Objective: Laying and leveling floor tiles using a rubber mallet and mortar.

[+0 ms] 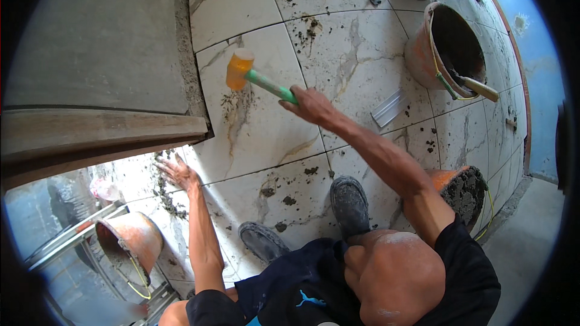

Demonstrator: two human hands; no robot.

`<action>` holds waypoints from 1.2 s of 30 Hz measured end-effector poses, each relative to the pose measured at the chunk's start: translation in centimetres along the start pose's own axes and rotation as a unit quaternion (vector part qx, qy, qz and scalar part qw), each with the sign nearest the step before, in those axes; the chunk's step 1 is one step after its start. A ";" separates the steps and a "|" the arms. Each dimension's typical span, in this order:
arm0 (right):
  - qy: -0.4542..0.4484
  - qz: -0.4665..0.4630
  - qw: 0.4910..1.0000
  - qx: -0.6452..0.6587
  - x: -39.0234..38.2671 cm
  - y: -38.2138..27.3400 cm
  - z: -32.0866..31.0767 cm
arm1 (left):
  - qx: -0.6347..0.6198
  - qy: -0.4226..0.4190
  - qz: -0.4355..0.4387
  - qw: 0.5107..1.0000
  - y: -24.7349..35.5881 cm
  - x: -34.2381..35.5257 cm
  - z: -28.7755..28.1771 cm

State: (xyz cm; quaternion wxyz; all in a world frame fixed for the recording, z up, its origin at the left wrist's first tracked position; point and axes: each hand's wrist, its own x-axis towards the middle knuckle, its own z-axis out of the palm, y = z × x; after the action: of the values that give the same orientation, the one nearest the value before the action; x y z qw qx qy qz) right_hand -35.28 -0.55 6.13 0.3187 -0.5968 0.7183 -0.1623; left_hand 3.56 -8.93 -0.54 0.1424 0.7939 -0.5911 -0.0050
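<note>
My right hand (pixel 313 106) is closed around the green handle of a mallet (pixel 266 83). Its orange-yellow head hangs over a white, grey-veined floor tile (pixel 266 130); whether it touches the tile I cannot tell. Off to the left, my left hand (pixel 179 174) lies with fingers spread on the sunlit floor, beside the end of a wooden frame. Dark mortar crumbs (pixel 163 196) are scattered around its fingers. Both dark shoes (pixel 350 205) stand on the tiles between my arms.
A bucket with a handled tool (pixel 418 54) stands at the right. Nearer is an orange bucket of mortar (pixel 440 176); another bucket (pixel 142 235) stands at the left by a metal frame (pixel 72 238). A wooden beam (pixel 103 136) juts in from the left. A clear ribbed strip (pixel 389 107) lies on the tiles.
</note>
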 end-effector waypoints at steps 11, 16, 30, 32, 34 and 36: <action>0.127 0.013 0.989 0.073 -1.2 -3.0 5.1 | 0.012 -0.006 -0.051 0.999 -0.5 -1.0 0.7; 0.136 0.069 0.969 0.193 -2.4 -3.3 4.9 | 0.003 -0.011 -0.047 0.999 -0.5 -1.2 0.8; 0.122 0.048 0.980 0.152 -0.7 -4.7 5.2 | -0.005 -0.026 -0.069 0.997 0.1 -1.6 0.7; 0.134 0.043 0.978 0.154 -0.9 -4.4 4.8 | -0.013 -0.001 -0.060 0.998 0.1 -1.7 1.0; 0.116 0.063 0.968 0.214 -1.2 -4.4 5.0 | -0.023 0.015 -0.062 0.998 0.2 -1.9 1.3; 0.134 0.077 0.951 0.269 -1.4 -4.4 5.3 | 0.000 -0.018 -0.083 0.996 0.1 -2.0 1.3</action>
State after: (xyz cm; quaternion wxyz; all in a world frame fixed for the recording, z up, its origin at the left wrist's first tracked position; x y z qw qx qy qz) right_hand -28.43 0.53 5.23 0.3793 -0.4049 0.7277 -0.4032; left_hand 2.60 -7.36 -2.05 0.1309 0.8401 -0.5254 -0.0314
